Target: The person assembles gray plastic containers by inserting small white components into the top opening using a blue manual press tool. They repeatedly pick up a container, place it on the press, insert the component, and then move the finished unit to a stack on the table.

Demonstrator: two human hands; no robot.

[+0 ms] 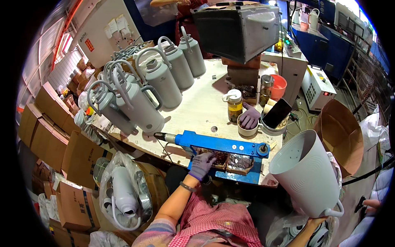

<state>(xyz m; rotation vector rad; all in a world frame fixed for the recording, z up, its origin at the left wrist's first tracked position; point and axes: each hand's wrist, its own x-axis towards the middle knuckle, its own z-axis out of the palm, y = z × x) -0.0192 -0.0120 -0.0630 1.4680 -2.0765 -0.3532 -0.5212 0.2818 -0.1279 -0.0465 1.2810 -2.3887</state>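
Note:
My left hand [201,165], in a purple-grey glove, dips into a tray of small dark brown parts [220,159] on the blue clamp-like bench tool [218,142]. Its fingers are bent together, and what they pinch, if anything, is too small to make out. Beside that tray lies another with small silvery pieces [240,162]. At the right, my bare right hand [316,222] grips a large light-grey kettle shell [302,175] low down near its handle. The shell is tilted, with its wide open end up; the fingers are partly hidden behind it.
Several grey kettles with looped handles [162,84] stand on the table's left. A lidded jar [234,106], a bowl with a purple glove [248,119], a phone [277,113] and a dark box-shaped machine [236,31] are farther back. Cardboard boxes [78,206] flank the left; another carton [339,136] stands right.

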